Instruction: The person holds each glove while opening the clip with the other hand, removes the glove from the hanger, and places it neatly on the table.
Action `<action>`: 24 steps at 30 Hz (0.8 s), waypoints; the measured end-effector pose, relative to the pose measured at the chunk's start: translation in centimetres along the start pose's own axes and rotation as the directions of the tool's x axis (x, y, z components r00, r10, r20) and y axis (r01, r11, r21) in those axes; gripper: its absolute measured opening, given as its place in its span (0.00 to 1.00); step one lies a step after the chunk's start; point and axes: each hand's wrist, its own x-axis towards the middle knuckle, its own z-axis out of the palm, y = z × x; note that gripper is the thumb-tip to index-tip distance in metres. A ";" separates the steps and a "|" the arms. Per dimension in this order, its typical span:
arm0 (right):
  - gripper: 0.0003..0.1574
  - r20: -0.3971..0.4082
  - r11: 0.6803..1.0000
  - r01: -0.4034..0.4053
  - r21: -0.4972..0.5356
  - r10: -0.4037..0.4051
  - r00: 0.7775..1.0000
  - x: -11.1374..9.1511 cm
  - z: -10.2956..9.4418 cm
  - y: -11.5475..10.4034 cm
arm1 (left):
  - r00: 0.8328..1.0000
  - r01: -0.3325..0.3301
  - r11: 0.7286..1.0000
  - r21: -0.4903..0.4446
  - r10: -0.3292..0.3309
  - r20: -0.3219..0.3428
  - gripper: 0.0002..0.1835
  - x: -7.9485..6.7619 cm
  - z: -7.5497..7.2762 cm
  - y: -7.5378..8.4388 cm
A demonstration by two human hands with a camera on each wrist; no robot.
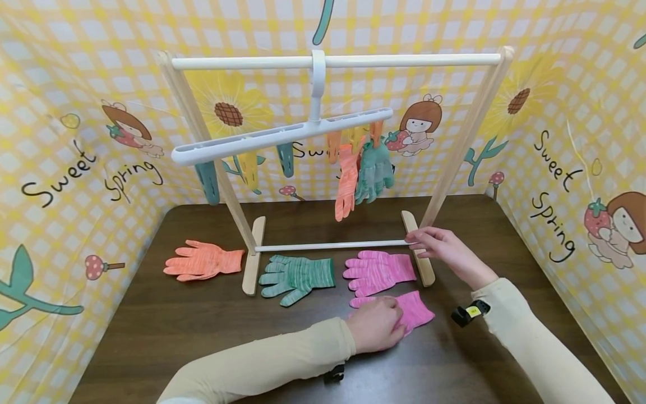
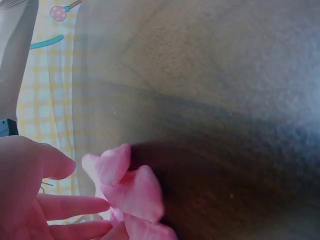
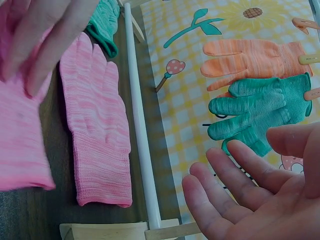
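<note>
Across the yellow-and-white checked cloth [image 1: 363, 84] around me I read black script: "Sweet Spring" [image 1: 60, 174] at left, another "Sweet Spring" [image 1: 555, 161] at right, and a partly hidden "Sw" [image 1: 304, 150] behind. The small yellow label [image 1: 473, 311] at my right cuff is illegible.

We saw a yellow-and-white checked cloth [image 1: 272, 33] walling in a dark brown, wood-grained table [image 1: 151, 336] at the back and on both sides. On the cloth we made out two printed sunflowers [image 1: 229, 114] with brown centres, a brown-haired cartoon figure [image 1: 628, 210] with a strawberry [image 1: 597, 221] at the far right, and the black words "Sweet Spring" [image 1: 557, 160] on either side. At the left we noticed a spotted mushroom [image 1: 95, 267] near a green leafy sprig [image 1: 21, 275].
</note>
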 end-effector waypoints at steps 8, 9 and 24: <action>0.30 0.006 1.000 -0.001 -0.007 0.001 1.000 0.0 0.0 0.2 | 1.000 0.018 1.000 -0.021 -0.018 -0.008 0.14 0.0 0.1 -0.3; 0.30 0.007 1.000 -0.001 -0.006 0.002 1.000 0.0 0.0 0.2 | 1.000 0.020 1.000 -0.024 -0.020 -0.007 0.14 0.0 0.2 -0.4; 0.31 0.010 1.000 0.003 0.000 -0.003 1.000 0.1 0.5 0.0 | 0.999 -0.006 0.986 -0.168 -0.002 -0.047 0.12 -0.6 -0.4 -1.3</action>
